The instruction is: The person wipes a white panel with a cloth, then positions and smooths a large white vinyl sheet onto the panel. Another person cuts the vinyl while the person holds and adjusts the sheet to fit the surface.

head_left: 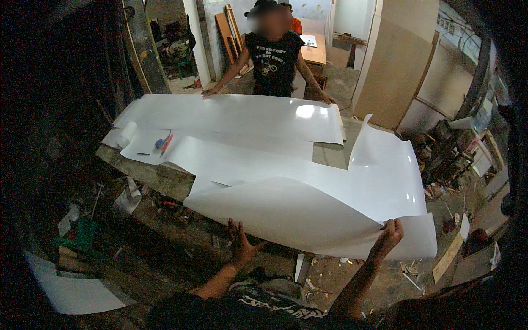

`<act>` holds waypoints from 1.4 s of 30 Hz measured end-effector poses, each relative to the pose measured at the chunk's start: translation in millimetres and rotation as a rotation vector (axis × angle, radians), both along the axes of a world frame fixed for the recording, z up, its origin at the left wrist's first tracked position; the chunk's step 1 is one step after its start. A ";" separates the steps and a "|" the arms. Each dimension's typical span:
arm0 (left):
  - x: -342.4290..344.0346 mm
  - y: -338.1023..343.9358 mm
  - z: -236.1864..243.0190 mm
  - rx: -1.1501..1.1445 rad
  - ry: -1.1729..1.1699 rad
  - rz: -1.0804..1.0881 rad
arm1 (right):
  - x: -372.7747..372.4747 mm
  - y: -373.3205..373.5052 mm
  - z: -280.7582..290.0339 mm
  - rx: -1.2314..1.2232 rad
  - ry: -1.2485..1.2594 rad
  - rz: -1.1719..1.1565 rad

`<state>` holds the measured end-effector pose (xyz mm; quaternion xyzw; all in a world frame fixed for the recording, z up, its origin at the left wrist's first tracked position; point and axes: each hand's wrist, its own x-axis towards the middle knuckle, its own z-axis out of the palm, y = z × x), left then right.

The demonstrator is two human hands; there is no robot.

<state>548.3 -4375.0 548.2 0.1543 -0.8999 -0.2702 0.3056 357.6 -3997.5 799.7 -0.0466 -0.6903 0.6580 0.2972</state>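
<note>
A large glossy white sheet point(308, 165) lies across the work table, with one arm of it reaching to the right. Its near part is a wide flap point(286, 214) with a duller, greyish face, bulging up and hanging toward me. My right hand point(389, 236) is closed in a pinch on the edge of this sheet at the right. Close to the flap's lower left edge, my left hand point(242, 247) is open with fingers spread; whether it touches the sheet I cannot tell. Another long white sheet point(231, 113) covers the far side of the table.
Across the table a person point(275, 60) in a dark sleeveless shirt rests both hands at the far sheet's edge. On the left lie a small white roll point(127, 133), a red-and-blue object point(163, 144) and a thin dark stick point(143, 154). Scraps point(412, 272) litter the floor.
</note>
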 end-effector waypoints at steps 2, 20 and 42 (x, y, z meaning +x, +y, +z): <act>-14.5 -1.1 3.3 0.003 0.032 0.007 | -14.8 -7.6 10.5 -0.004 0.007 0.000; -101.6 -43.8 95.4 -0.074 0.023 0.060 | -231.4 -42.2 37.1 0.320 -0.216 0.108; -177.2 -221.2 76.9 0.324 -1.106 -0.143 | -217.1 -72.6 -65.3 0.935 -0.680 -0.209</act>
